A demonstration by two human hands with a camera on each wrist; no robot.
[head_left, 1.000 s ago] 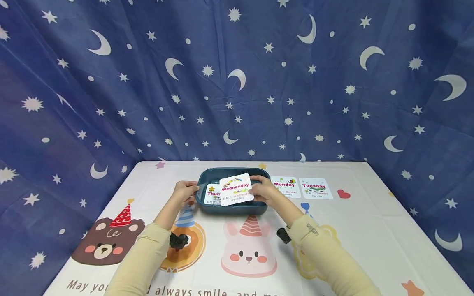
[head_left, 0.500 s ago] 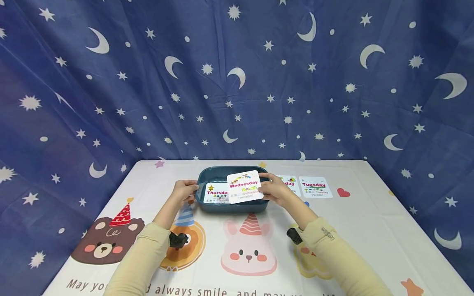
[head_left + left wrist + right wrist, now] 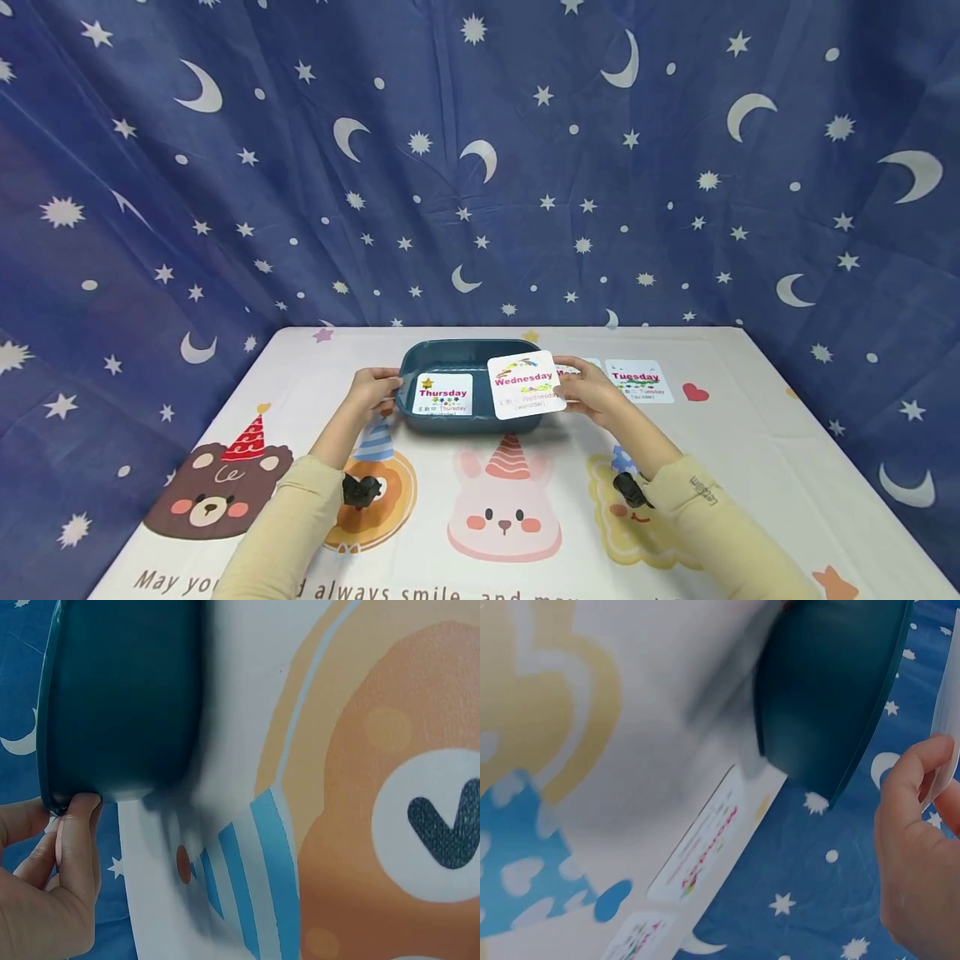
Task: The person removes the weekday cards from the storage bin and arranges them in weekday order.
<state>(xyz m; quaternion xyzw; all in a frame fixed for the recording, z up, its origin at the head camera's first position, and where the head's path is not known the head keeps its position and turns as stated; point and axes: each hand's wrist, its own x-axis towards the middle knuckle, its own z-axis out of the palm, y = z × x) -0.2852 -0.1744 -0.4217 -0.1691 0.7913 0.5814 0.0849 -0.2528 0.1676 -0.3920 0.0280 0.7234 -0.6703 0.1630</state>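
A dark teal plastic bin [image 3: 465, 426] sits toward the back of the table. At its left end my left hand [image 3: 373, 389] grips the rim; in the left wrist view the thumb and fingers [image 3: 77, 844] pinch the bin's edge. My right hand [image 3: 597, 393] holds a white "Wednesday" card [image 3: 522, 400] by its right edge, slightly tilted, in front of the bin's right end. The right wrist view shows this card [image 3: 949, 712] nearly edge-on between thumb and fingers. Inside the bin lies a "Thursday" card [image 3: 442, 402].
Right of the bin, a "Monday" card [image 3: 702, 844] lies on the table, partly covered by my right hand in the head view. A "Tuesday" card [image 3: 640, 385] lies beside it. The white tablecloth [image 3: 757, 467] has printed cartoon animals; a blue star curtain [image 3: 480, 208] hangs behind.
The right hand has carried the "Wednesday" card rightward from over the bin's middle to its right end, uncovering the whole "Thursday" card. My left hand stays on the rim.
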